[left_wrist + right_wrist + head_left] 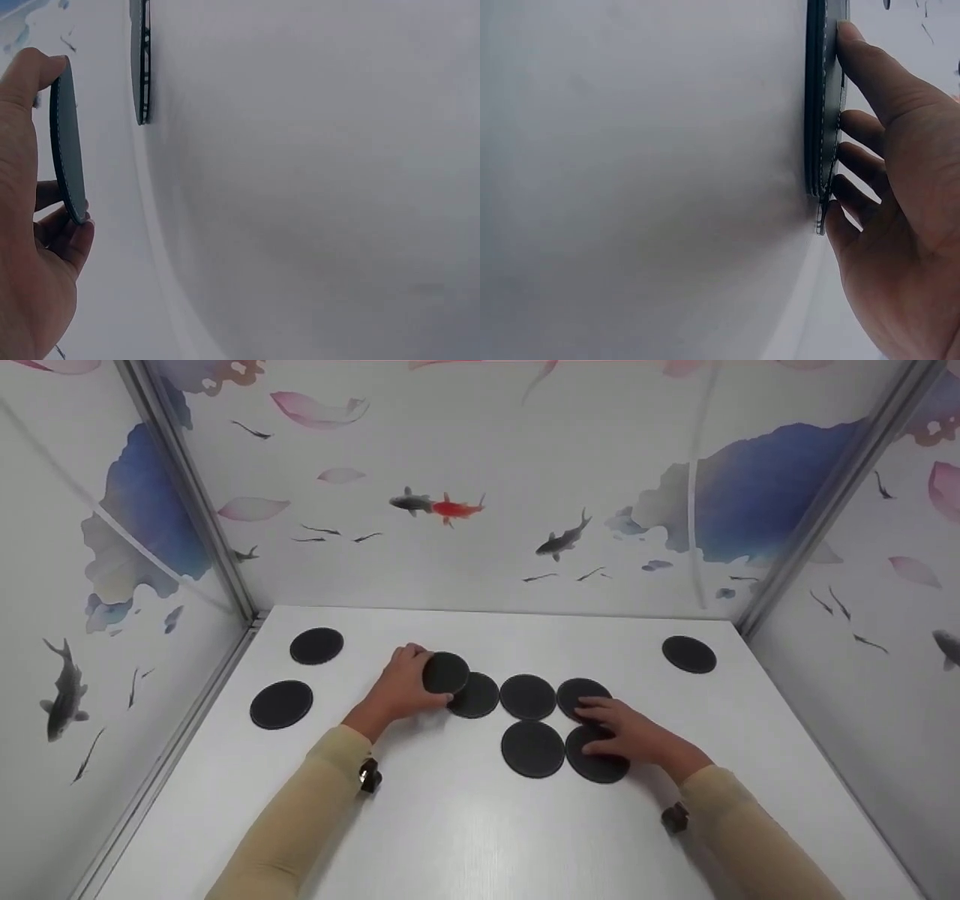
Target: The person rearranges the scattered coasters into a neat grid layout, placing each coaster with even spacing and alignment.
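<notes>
- The left hand (pixel 401 684) grips a raised black coaster (pixel 446 673) by its edge, up off the counter (pixel 420 825) and partly covering, from where I stand, the back row's left coaster (pixel 478 699).
- The right hand (pixel 634 733) clasps nothing; its fingers rest loosely on the back row's right coaster (pixel 579 690) and the front row's right coaster (pixel 591 767).
- I'd judge the step as laying coasters edge to edge.
- The next move seems to call for lowering the raised one flat without nudging its neighbours.

White flat bench (pixel 450 832), lower half of frame. White printed back panel (pixel 480 566), upper centre, bearing a red fish (pixel 455 508). Grey metal posts (pixel 196 502): upper left, upper right.
</notes>
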Available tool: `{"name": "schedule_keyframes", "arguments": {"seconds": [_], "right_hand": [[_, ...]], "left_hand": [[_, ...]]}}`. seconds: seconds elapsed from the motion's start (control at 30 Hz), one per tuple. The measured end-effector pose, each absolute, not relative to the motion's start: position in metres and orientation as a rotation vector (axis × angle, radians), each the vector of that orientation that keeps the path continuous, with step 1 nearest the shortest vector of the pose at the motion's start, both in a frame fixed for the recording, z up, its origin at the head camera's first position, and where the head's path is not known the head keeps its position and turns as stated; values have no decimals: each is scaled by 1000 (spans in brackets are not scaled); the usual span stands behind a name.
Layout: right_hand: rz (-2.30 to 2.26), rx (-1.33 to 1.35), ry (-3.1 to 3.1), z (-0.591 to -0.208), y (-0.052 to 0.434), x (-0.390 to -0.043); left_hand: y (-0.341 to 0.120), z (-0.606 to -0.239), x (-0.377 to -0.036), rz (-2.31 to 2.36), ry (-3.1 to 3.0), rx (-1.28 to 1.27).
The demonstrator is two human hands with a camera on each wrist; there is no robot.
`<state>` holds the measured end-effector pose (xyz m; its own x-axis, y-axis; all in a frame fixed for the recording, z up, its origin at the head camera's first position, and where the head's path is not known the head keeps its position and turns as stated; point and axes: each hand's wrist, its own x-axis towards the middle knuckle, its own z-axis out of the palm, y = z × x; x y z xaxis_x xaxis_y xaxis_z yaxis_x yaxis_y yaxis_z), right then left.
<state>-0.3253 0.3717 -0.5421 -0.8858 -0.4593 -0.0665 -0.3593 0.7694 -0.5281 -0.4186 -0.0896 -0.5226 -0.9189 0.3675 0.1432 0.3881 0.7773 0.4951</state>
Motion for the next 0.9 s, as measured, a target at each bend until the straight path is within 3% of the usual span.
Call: {"name": "schedule_keyframes", "arguments": {"seconds": [0.9], "right_hand": [[-759,-653,2772,-544,371,-326]], "left_hand": [[-83,-529,-373,-781,-2967,-1024]]}}
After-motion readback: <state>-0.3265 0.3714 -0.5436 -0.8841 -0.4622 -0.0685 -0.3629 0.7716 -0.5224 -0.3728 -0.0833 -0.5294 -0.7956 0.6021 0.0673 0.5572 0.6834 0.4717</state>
